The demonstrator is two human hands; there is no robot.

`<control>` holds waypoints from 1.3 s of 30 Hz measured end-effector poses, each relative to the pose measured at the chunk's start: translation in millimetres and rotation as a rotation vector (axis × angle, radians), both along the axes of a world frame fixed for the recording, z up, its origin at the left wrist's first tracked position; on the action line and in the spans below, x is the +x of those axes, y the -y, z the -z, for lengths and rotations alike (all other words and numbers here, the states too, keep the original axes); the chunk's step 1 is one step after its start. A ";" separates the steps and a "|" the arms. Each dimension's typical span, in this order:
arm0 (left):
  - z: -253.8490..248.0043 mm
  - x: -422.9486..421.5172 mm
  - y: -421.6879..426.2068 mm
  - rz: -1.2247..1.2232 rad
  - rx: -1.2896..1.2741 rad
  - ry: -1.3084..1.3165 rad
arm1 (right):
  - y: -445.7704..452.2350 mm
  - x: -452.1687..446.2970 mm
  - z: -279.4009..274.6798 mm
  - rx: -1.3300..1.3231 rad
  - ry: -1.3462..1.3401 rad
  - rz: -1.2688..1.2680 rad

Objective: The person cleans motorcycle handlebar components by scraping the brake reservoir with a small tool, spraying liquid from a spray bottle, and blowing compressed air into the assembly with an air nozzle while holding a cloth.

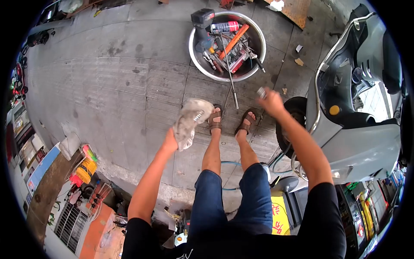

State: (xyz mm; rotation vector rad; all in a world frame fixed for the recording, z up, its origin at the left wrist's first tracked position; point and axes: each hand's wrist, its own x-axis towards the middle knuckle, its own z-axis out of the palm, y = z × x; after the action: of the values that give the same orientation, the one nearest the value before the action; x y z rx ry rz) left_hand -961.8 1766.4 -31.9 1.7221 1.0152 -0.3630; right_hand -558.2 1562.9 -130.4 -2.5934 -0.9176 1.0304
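Observation:
My left hand (170, 139) is closed on a dirty whitish rag (186, 123), which hangs out to the right of it. A small, shiny ribbed metal piece (198, 115) shows against the rag. Off to the right, beside the scooter's wheel, my right hand (272, 103) is smeared by motion, its fingers closed around a small silvery metal part (261, 92) whose kind I cannot make out. Beyond both hands stands a round metal basin (195, 64) of tools. A long metal rod (233, 88) with a socket-like end sticks out over its near rim.
In the basin are a cordless power tool (202, 32), a spray can (224, 27) and an orange-handled tool (233, 42). A grey scooter (358, 146) with a metal bar stands close on the right. A blue hose (230, 163) runs behind my legs. Cluttered shelves (366, 207) are at lower right.

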 end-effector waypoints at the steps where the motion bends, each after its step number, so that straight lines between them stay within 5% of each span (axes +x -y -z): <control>1: 3.4 7.9 -6.3 0.080 0.101 -0.031 | 9.5 23.8 53.4 0.031 0.115 0.114; 8: 93.2 85.2 5.8 -0.301 -0.030 0.163 | -46.0 52.6 185.0 -0.221 0.061 0.173; 14: 81.0 86.1 -1.6 -0.499 -0.140 0.173 | -47.8 56.1 163.5 -0.179 0.034 0.189; 16: 68.5 73.3 -4.3 -0.746 -0.304 0.171 | -25.3 47.1 147.7 -0.106 -0.110 0.219; 17: 44.8 67.9 -15.6 -0.752 -0.245 0.172 | -34.1 37.8 123.6 -0.063 -0.131 0.265; 20: 29.5 58.7 -11.6 -1.234 -0.796 0.514 | 18.2 13.3 56.4 0.127 -0.314 0.689; 24: -49.7 100.1 -18.7 -1.039 -0.677 0.601 | 27.9 -13.3 -83.7 0.272 -0.547 0.798; 28: -88.6 97.6 -11.8 -1.069 -0.885 0.511 | 61.3 -62.8 -199.4 0.601 -0.414 0.423; 32: -116.5 96.2 -9.4 -0.993 -0.886 0.646 | 88.0 -106.0 -320.0 0.404 -0.459 0.174; 36: -201.5 125.9 -12.4 -0.875 -0.838 0.657 | 117.6 -136.1 -408.0 0.445 -0.395 0.023; 38: -245.2 148.4 -13.0 -0.678 -1.071 0.757 | 131.5 -140.9 -442.2 0.460 -0.319 0.000; 39: -265.1 148.1 -2.0 -0.723 -0.911 0.695 | 136.3 -143.6 -462.1 0.493 -0.268 -0.027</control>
State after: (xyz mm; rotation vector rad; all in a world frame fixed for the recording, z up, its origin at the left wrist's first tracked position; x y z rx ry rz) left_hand -813.7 1768.4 233.1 0.5095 0.6999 0.2289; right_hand -701.8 1426.7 331.7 -1.9929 -0.9892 0.9783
